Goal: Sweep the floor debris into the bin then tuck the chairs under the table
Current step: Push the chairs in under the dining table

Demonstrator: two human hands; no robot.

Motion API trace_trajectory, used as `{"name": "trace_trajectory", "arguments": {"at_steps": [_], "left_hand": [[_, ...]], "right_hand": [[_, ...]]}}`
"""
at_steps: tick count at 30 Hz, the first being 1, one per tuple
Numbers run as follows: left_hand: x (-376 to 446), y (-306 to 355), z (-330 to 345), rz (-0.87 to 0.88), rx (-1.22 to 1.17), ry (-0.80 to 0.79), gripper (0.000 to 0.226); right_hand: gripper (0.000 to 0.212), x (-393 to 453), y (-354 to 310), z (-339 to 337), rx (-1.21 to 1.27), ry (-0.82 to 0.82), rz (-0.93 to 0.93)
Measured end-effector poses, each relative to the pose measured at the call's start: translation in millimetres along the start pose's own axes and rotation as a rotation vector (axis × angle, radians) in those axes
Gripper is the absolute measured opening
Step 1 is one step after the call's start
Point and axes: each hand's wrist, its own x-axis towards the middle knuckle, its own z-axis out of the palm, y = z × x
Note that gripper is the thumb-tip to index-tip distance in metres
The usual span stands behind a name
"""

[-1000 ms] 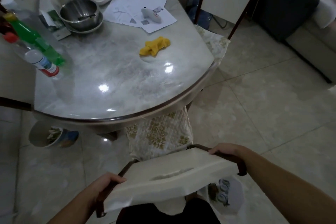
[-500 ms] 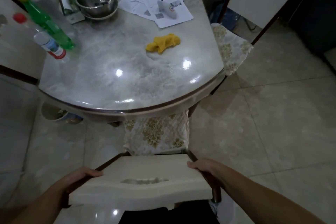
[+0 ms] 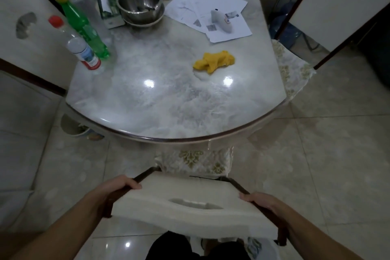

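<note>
A chair with a white backrest (image 3: 190, 211) and a gold-patterned seat cushion (image 3: 196, 161) stands in front of me, its seat partly under the rounded end of the marble table (image 3: 160, 99). My left hand (image 3: 118, 186) grips the backrest's left top corner. My right hand (image 3: 259, 200) grips its right top corner. A second chair (image 3: 337, 6) with the same patterned cushion sits at the table's right side. The back of a third chair (image 3: 27, 27) shows at the table's left. A bin (image 3: 71, 126) with scraps inside peeks out under the table's left edge.
On the table lie a yellow cloth (image 3: 214, 61), loose papers (image 3: 209, 12), a steel bowl (image 3: 140, 3), a green bottle (image 3: 82, 25) and a clear bottle (image 3: 78, 46). Pale floor tiles (image 3: 316, 164) spread out to the right. A dark sofa edge (image 3: 379, 48) sits far right.
The chair has slid further under the table with both hands on its backrest. The view has swung left and come closer over the table.
</note>
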Motion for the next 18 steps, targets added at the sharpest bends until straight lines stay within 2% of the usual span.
{"name": "trace_trajectory", "arguments": {"at_steps": [4,8,11,14,18], "left_hand": [[11,16,-29,-0.015,-0.037,-0.027,0.025],[24,14,-37,-0.034,-0.092,-0.056,0.049],[31,14,-21,-0.033,-0.147,-0.100,0.031],[25,25,2,-0.012,-0.169,-0.072,0.007],[27,32,19,-0.051,-0.235,-0.093,0.008]], "right_hand": [[0.033,8,-16,10,0.049,-0.003,-0.008],[0.044,6,-36,3,-0.023,0.041,-0.039],[0.041,-8,-51,-15,-0.060,0.075,-0.030],[0.039,-17,-66,-39,-0.082,0.094,-0.032],[0.032,-29,-79,-56,-0.067,0.075,-0.036]]}}
